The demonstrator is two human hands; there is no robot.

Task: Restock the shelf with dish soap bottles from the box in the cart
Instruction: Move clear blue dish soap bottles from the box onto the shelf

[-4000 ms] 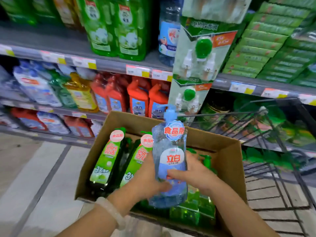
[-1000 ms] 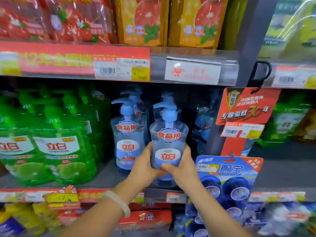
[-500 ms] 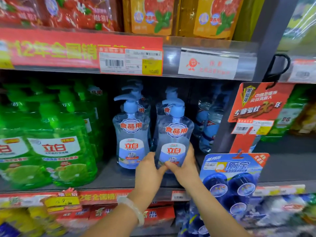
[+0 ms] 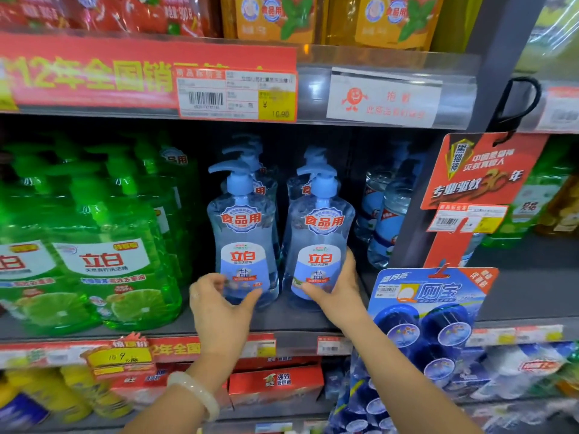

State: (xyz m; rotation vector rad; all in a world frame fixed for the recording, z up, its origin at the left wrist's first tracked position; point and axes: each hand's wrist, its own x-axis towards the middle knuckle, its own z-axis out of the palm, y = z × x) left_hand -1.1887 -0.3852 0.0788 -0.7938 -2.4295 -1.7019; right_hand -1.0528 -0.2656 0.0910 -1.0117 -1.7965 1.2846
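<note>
Two clear blue pump bottles of dish soap stand side by side at the front of the middle shelf (image 4: 282, 324), with more of the same behind them. My right hand (image 4: 336, 292) grips the lower part of the right bottle (image 4: 319, 233), thumb across its label and fingers round its right side. My left hand (image 4: 219, 305), slightly blurred, curls round the base of the left bottle (image 4: 242, 230), thumb in front and fingers at its left edge. The box and cart are out of view.
Green dish soap bottles (image 4: 103, 261) crowd the shelf to the left. Water-like blue bottles (image 4: 385, 214) stand at the right, behind a grey upright (image 4: 416, 230). A hanging card of blue toilet blocks (image 4: 429, 308) sits just right of my right arm. Red boxes fill the shelf below.
My left hand has let go of the right bottle and moved left to the neighbouring bottle. The right bottle now stands on the shelf with only my right hand on it.
</note>
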